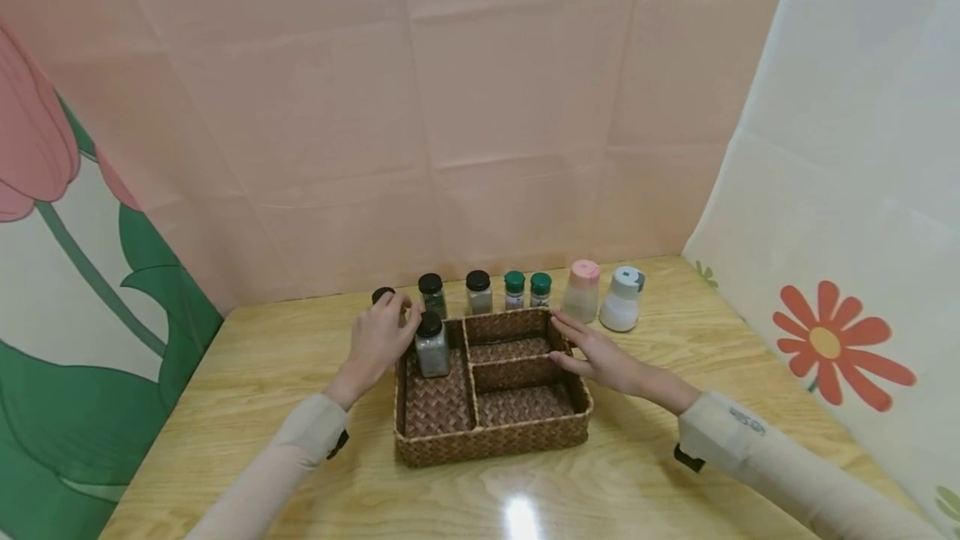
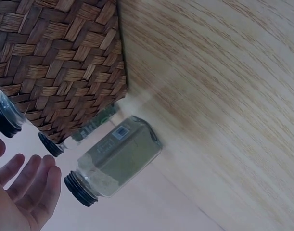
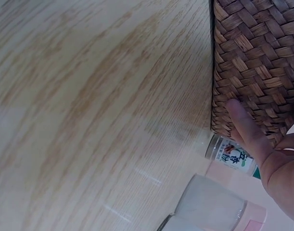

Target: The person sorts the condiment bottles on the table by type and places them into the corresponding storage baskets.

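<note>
A brown woven basket [image 1: 495, 442] with three compartments sits on the table. In its left compartment stands a clear jar with a black lid [image 1: 432, 348], filled with something greyish. My left hand [image 1: 380, 336] is beside that jar's lid, over the basket's back left corner; its fingers are loosely bent and hold nothing in the left wrist view. Just past those fingers stands a square jar of greenish powder [image 2: 125, 156], mostly hidden by the hand in the head view. My right hand [image 1: 603, 361] grips the basket's right wall near the back corner, one finger [image 3: 245, 122] against the outside.
Behind the basket stand a black-lidded jar of dark green contents [image 1: 432, 294], another black-lidded jar [image 1: 479, 293] and two small green-capped bottles [image 1: 514, 290]. To their right are a pink-topped container [image 1: 582, 294] and a white one with a pale blue lid [image 1: 621, 300]. A pink cloth [image 1: 450, 107] hangs behind.
</note>
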A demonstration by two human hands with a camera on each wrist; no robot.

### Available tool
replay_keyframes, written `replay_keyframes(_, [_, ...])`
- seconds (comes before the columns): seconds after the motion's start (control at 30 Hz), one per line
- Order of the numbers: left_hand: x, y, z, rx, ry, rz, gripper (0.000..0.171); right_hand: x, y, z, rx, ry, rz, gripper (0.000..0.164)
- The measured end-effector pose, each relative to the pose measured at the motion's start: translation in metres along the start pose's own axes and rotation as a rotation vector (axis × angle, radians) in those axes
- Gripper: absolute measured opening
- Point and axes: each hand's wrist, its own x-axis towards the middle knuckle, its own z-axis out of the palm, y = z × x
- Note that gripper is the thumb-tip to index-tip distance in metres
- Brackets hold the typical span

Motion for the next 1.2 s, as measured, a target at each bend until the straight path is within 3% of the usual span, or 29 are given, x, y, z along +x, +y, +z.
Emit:
replay_keyframes(0.23, [0.0, -0.002, -0.001, -0.008, 0.012, 0.003, 0.019, 0.0, 0.0, 0.0, 0.002, -0.003, 0.005, 0.062])
replay_keyframes(0.57, [0.0, -0.008, 0.005, 0.022, 0.118, 0.044, 0.009, 0.001, 0.001, 0.0, -0.003, 0.005, -0.008, 0.062])
replay_keyframes(0.97, [0.002, -0.015, 0.005, 0.015, 0.13, -0.044, 0.013, -0.001, 0.0, 0.0, -0.002, 0.009, -0.023, 0.064])
replay_keyframes(1.2, [0.003, -0.019, 0.006, -0.016, 0.091, -0.107, 0.027, -0.001, -0.001, -0.001, 0.005, -0.016, 0.0, 0.065])
